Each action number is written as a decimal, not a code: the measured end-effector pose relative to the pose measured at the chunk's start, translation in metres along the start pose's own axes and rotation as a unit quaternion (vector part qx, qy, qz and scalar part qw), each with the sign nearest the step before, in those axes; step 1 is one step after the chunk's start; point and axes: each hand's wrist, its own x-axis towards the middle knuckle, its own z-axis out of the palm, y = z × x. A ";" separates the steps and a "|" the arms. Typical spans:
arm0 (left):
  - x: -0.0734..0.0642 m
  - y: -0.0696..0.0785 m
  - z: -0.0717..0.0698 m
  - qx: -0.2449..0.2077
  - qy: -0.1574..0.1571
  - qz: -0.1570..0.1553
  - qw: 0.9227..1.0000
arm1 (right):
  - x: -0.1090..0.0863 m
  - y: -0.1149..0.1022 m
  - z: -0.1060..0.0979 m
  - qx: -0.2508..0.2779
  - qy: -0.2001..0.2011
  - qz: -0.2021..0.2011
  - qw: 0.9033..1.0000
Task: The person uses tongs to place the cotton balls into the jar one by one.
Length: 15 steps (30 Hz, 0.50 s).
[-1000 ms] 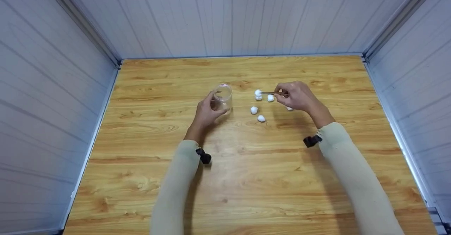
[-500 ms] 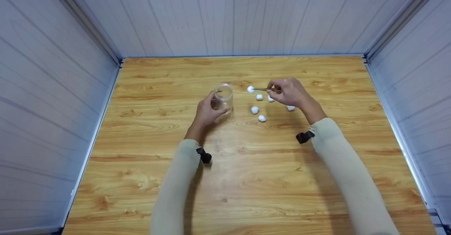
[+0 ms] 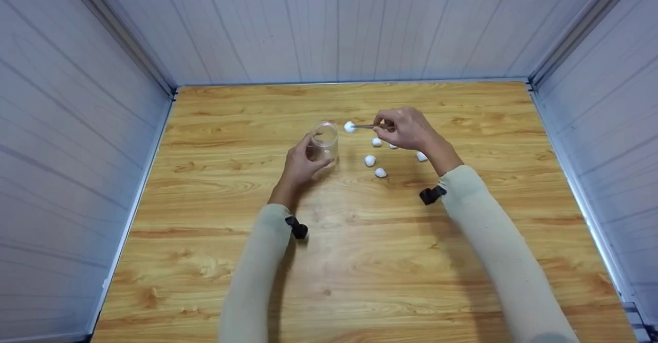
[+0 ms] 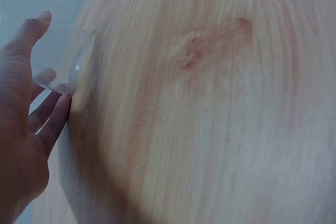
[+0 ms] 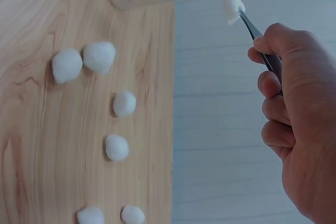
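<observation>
My left hand (image 3: 302, 162) curls its fingers and thumb round a clear plastic cup (image 3: 326, 141), which stands upright on the wooden table. In the left wrist view the cup (image 4: 79, 59) shows between the thumb and fingers. My right hand (image 3: 407, 128) pinches a pair of metal tweezers (image 5: 254, 31). A white cotton ball (image 5: 232, 9) is caught in the tweezers' tips, raised above the table. In the head view that cotton ball (image 3: 349, 127) is just right of the cup's rim. No cotton shows inside the cup.
Several loose cotton balls lie on the table to the right of the cup, including one at the front (image 3: 380, 173) and one under the right wrist (image 3: 421, 156). Pale panel walls (image 3: 308, 29) enclose the table at the back and both sides.
My right hand has carried the tweezers and their cotton ball leftward and slightly back, from above the other cotton balls to beside the cup. The left hand and cup have stayed in place.
</observation>
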 end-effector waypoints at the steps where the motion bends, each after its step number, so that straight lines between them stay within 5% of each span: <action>1: 0.000 -0.001 0.000 0.000 -0.002 0.000 1.000 | 0.001 -0.001 0.000 -0.002 0.002 -0.003 1.000; 15: -0.005 0.009 -0.002 -0.007 0.007 0.014 1.000 | 0.013 -0.012 0.013 -0.006 0.009 -0.014 1.000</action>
